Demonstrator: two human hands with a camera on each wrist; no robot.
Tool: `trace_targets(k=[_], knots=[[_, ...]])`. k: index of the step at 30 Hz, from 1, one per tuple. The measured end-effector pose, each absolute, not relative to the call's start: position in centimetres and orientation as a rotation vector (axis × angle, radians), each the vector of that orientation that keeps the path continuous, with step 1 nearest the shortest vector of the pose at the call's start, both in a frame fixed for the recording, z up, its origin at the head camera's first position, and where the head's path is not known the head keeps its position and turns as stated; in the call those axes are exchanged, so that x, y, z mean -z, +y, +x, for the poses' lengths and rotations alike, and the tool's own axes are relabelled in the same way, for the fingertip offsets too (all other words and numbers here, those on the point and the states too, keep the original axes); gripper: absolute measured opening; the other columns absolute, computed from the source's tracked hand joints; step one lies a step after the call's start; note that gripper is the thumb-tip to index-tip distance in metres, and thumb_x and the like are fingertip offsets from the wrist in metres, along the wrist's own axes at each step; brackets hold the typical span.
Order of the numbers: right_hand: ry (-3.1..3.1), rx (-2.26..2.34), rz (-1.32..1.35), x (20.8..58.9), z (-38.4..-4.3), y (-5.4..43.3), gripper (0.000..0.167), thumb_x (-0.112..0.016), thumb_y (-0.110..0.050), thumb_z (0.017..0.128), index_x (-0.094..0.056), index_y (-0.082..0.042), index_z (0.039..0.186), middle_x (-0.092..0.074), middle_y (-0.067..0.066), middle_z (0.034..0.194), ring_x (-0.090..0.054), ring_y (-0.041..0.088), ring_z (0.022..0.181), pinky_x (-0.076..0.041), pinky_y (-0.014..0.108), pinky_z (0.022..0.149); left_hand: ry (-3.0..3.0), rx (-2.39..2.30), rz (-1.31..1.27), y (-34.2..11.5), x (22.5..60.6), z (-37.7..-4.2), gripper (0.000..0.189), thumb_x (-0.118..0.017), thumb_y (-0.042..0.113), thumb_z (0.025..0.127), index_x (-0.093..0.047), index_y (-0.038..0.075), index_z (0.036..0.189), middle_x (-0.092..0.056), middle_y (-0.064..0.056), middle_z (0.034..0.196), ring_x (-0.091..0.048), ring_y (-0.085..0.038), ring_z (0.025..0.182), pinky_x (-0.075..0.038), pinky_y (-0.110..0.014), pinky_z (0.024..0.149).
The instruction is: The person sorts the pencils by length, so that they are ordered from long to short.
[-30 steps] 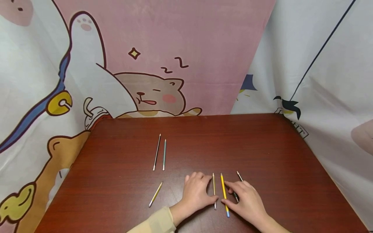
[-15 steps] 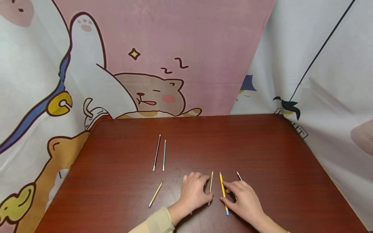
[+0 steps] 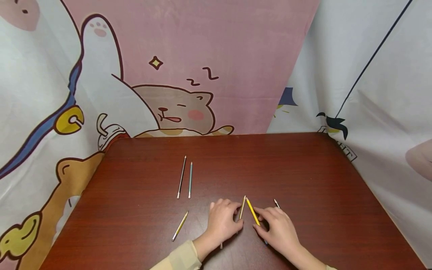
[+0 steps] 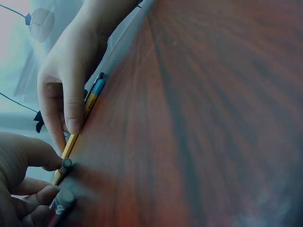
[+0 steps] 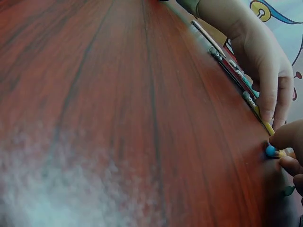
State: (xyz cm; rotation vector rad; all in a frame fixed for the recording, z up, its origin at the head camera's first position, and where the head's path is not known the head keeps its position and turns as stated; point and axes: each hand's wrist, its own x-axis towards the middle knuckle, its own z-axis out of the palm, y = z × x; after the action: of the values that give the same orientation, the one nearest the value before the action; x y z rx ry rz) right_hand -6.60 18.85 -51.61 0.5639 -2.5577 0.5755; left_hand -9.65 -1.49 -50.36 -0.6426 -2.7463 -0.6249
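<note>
My left hand pinches a thin yellowish pencil between thumb and fingers. Under that palm lies another pencil, with only its eraser end showing in the head view. My right hand holds a yellow pencil with a blue end, slanted so its tip nearly meets the left pencil's tip. Beneath the right hand, a dark pencil lies mostly hidden; its pale tip sticks out past the knuckles. In the left wrist view, two eraser ends show beside the left fingers.
A black pencil and a teal pencil lie side by side farther back on the brown table. A short yellow pencil lies left of the left hand. A printed cloth hangs behind the table.
My left hand has shifted slightly left, tilting its pencil. My right hand has also moved left, turning the yellow pencil so its tip swings leftward; the two tips now nearly touch.
</note>
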Motion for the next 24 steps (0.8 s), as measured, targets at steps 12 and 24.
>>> trace_targets(k=[12, 24], knots=[[-2.527, -0.545, 0.513, 51.72, -6.88, 18.37, 0.043, -0.092, -0.019, 0.059, -0.077, -0.012, 0.099, -0.057, -0.015, 0.073, -0.055, 0.009, 0.072, -0.048, 0.037, 0.068, -2.731, 0.63, -0.611, -1.45, 50.45, -9.82, 0.036, -0.088, 0.033, 0.064, -0.075, 0.021, 0.096, -0.053, 0.019, 0.066, -0.048, -0.005, 0.068, -0.029, -0.027, 0.064], [-2.57, -0.467, 0.476, 51.25, -7.08, 18.03, 0.03, -0.089, -0.015, 0.061, -0.077, -0.015, 0.089, -0.055, -0.016, 0.068, -0.05, 0.006, 0.065, -0.047, 0.036, 0.064, -2.66, 0.577, -0.587, -1.65, 50.44, -9.97, 0.023, -0.083, 0.027, 0.062, -0.074, 0.021, 0.083, -0.056, 0.017, 0.06, -0.049, -0.008, 0.062, -0.031, -0.029, 0.064]])
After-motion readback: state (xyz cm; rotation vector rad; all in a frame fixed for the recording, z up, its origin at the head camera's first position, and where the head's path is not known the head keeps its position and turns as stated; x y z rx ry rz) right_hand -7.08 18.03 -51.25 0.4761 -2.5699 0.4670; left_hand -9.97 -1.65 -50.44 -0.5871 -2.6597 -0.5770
